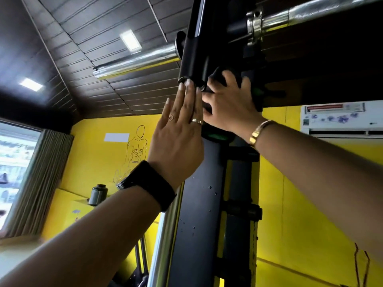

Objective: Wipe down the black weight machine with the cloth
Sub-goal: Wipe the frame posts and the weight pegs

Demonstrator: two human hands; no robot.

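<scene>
I am looking steeply upward along the black weight machine [196,214], a matt black steel upright that fills the centre of the frame, and both hands work at its top, just above mid-frame. The left hand [178,139] lies flat, its fingers [187,88] straight and released, their tips touching the lower end of a short black cylinder housing [193,59]. The right hand [230,106] is splayed over a dark, soft-looking wad that I take for the cloth [216,76], pressed against the machine right of that housing. Black on black, I cannot tell whether its fingers curl round the wad or only press it. That is my first worry: a cloth merely pinned by pressure could slip free on the next stroke and drop down out of view. The second is pinching, since fingertips of both hands sit close to the housing's end and to the green-trimmed black fittings [215,136] below the right palm, and any part that shifts there would catch them. The gold bracelet [257,131] and the gold ring [196,121] could scrape the paint or snag. The ribbed chrome bar [134,61] at upper left and its clamp collar [256,23] at the top edge hang overhead, so a hard shove might jolt them. Pale specks low on the upright may be left unwiped.
</scene>
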